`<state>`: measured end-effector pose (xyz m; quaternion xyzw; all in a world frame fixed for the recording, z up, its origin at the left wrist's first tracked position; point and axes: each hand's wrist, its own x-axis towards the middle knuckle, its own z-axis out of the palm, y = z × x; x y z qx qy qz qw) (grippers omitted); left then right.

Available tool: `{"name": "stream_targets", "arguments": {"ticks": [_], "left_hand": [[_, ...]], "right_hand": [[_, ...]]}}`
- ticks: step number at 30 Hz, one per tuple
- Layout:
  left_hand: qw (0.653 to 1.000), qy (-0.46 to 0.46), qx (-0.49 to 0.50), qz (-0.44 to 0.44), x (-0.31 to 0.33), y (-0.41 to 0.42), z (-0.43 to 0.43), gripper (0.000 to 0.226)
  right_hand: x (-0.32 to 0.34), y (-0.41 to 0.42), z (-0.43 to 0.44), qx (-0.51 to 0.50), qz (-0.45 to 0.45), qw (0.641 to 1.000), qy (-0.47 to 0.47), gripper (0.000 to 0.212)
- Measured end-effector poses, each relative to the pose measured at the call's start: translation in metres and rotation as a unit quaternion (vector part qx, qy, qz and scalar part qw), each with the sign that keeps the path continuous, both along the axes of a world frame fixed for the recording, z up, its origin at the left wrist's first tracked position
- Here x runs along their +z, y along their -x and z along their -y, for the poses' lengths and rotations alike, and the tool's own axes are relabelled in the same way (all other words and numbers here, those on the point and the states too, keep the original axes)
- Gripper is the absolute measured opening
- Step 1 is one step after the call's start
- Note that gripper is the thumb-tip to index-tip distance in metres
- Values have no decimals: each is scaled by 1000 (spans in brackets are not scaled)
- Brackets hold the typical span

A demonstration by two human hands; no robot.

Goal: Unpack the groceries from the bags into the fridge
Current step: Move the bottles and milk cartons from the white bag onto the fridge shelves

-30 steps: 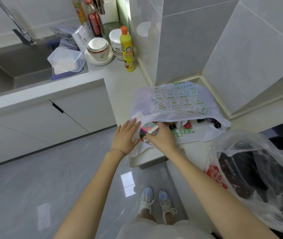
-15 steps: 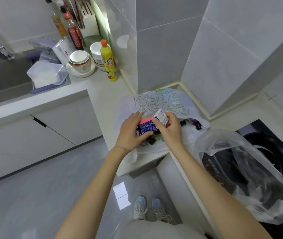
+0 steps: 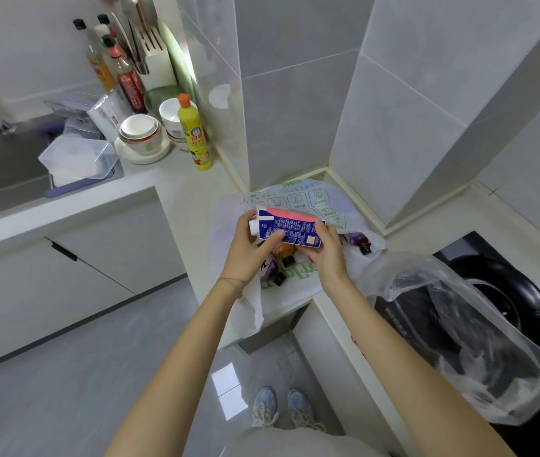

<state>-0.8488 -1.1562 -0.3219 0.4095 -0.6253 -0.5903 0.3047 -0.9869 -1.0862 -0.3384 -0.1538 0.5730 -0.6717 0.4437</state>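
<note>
Carton: one blue-and-pink paperboard drink carton (image 3: 290,230), white-capped, held between both hands above the worktop (image 3: 179,188).
Hands: left hand (image 3: 245,252) curls round the cap end, right hand (image 3: 326,255) round the base.
Handling: probably light and stiff but dentable; grip the flat sides.
Count: two bags, a white printed plastic bag (image 3: 298,196) beneath the hands and a clear plastic bag (image 3: 459,324) right of the right hand; at least four small bottles (image 3: 283,251).

Both forearms are bare and extend forward, converging toward the centre. Left grip (image 3: 247,250): fingers curled round the left end of a carton (image 3: 290,229), thumb on its near face. Right grip (image 3: 326,255): palm turned inward, fingers curled round the carton's right end. The wrists are near each other, apart.
</note>
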Motion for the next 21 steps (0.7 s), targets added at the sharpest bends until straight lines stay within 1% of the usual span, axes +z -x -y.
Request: {"name": "stream_targets", "arguments": {"ticks": [2, 4, 5, 7, 9, 10, 12, 14, 17, 21], "left_hand": [[999, -28, 41, -20, 4, -1, -2, 61], [998, -19, 55, -21, 6, -6, -1, 57], [998, -1, 54, -20, 7, -9, 0, 56], [998, 33, 44, -12, 7, -17, 3, 57], [998, 55, 30, 3, 6, -25, 6, 60], [997, 71, 22, 21, 4, -29, 7, 62], [991, 113, 8, 72, -1, -34, 7, 68], [985, 132, 5, 112, -8, -38, 6, 70], [978, 150, 9, 146, -21, -41, 6, 61], [960, 188, 13, 206, -42, -46, 9, 57]], "right_hand": [[-6, -4, 0, 43, 18, 999, -6, 39], [-10, -8, -2, 84, 13, 996, -35, 35], [-11, -9, -4, 101, -6, 993, -54, 29], [-14, -8, -6, 126, -74, 985, -90, 23], [-20, -5, -10, 138, -132, 975, -117, 23], [-25, -4, -13, 143, -163, 967, -130, 27], [-37, -1, -17, 161, -227, 947, -163, 35], [-48, 0, -20, 188, -280, 923, -184, 43], [-63, -1, -22, 219, -351, 888, -201, 51], [-77, -2, -21, 264, -408, 841, -236, 59]]}}
